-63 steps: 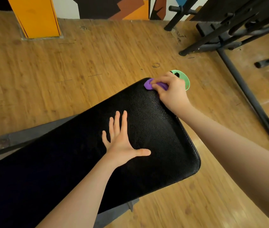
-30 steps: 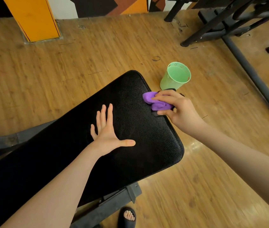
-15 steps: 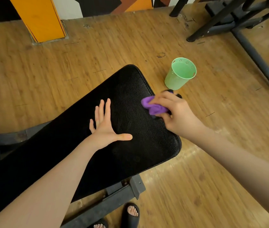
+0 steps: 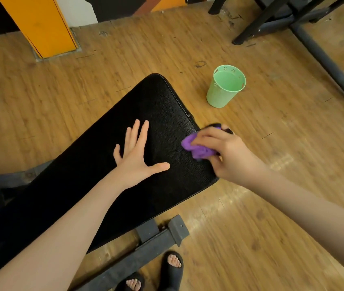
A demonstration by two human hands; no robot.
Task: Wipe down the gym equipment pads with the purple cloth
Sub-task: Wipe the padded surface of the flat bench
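Observation:
A black leather bench pad (image 4: 162,106) runs from the lower left up to the middle of the head view. My left hand (image 4: 135,156) lies flat on it with the fingers spread. My right hand (image 4: 228,156) grips a bunched purple cloth (image 4: 198,149) and holds it against the pad's right edge, near the near corner. Part of the cloth is hidden under my fingers.
A light green metal cup (image 4: 223,89) stands on the wooden floor just right of the pad's far end. The bench's grey steel foot (image 4: 158,238) juts out below the pad, beside my sandalled feet (image 4: 173,267). Black machine frames (image 4: 314,49) cross the upper right; an orange column (image 4: 40,26) stands upper left.
My right hand has drawn the cloth along the pad's right edge from the far corner toward the near one. The left hand stays flat on the pad.

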